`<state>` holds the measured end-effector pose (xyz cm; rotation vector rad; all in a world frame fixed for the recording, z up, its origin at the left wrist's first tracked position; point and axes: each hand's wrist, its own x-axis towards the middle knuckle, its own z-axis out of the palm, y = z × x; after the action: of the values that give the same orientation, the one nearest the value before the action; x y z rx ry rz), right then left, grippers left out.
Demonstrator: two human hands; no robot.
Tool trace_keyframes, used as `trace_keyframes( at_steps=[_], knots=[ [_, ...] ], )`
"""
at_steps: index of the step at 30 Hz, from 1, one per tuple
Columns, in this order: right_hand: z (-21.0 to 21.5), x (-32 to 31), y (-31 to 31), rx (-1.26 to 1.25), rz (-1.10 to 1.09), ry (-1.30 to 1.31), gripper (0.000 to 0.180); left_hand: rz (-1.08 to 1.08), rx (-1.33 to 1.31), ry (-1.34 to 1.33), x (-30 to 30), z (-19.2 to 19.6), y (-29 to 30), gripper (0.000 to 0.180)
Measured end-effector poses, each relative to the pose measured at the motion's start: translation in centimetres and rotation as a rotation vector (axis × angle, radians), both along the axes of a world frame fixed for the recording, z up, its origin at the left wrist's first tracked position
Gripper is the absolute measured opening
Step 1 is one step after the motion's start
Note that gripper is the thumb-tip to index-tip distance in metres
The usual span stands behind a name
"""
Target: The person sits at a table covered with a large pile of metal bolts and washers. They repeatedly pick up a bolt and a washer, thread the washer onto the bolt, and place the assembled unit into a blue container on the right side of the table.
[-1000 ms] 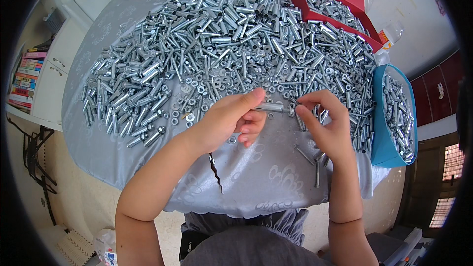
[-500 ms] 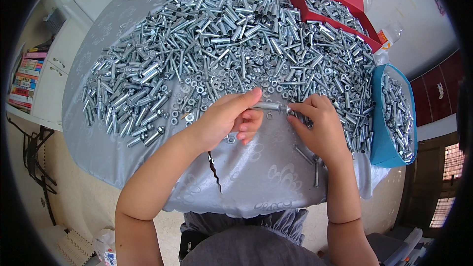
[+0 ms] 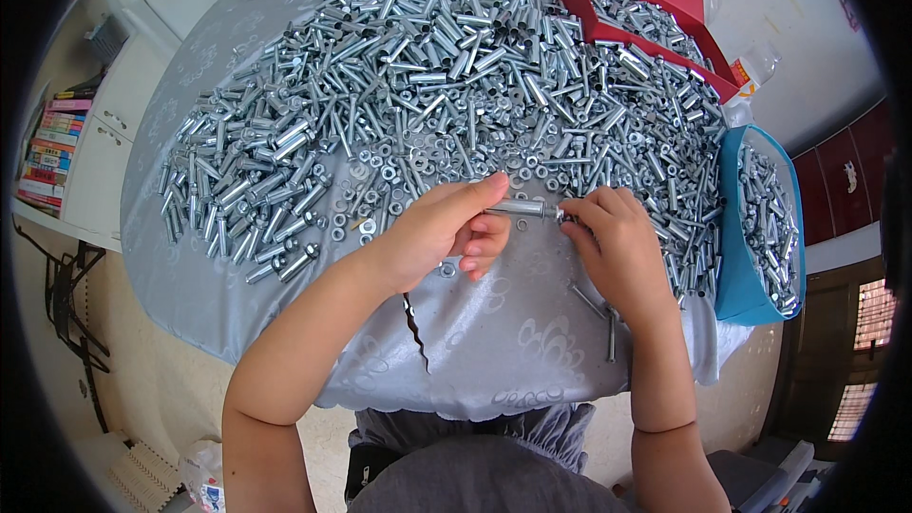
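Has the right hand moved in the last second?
Yes. The right hand slid left, away from the blue bin, closing on the metal sleeve.

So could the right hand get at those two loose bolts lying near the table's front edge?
Probably yes. The two loose bolts lie on bare cloth just below the right hand, beside its wrist, with nothing on top of them. But its fingertips are at the sleeve both hands hold, so it would have to let go first.

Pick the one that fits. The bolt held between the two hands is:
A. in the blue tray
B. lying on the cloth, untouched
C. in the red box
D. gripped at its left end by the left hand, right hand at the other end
D: the left hand pinches the bolt above the grey cloth, while the right hand meets its right end.
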<state>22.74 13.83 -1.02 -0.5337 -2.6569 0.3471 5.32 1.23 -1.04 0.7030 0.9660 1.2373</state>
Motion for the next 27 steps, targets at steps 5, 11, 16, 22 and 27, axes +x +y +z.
trace_keyframes(
  at_steps=[5, 11, 16, 22, 27],
  knots=[
    [0.46, 0.1, -0.06, -0.023, -0.014, 0.016, 0.014, 0.003, 0.005, -0.017, -0.01, -0.16, -0.09, 0.047],
    [0.66, 0.32, -0.41, -0.032, -0.074, -0.019, 0.015, 0.002, 0.01, -0.013, -0.08, -0.19, -0.1, 0.046],
    [0.32, 0.25, -0.36, -0.027, -0.059, -0.026, 0.016, 0.002, 0.008, -0.001, -0.02, -0.05, -0.04, 0.046],
    [0.34, 0.32, -0.29, -0.012, -0.042, -0.06, 0.016, 0.004, 0.005, -0.004, 0.08, 0.06, -0.05, 0.046],
    [0.1, 0.12, -0.31, 0.053, 0.008, -0.057, 0.015, -0.004, 0.002, -0.007, 0.04, -0.04, 0.0, 0.046]
  ],
)
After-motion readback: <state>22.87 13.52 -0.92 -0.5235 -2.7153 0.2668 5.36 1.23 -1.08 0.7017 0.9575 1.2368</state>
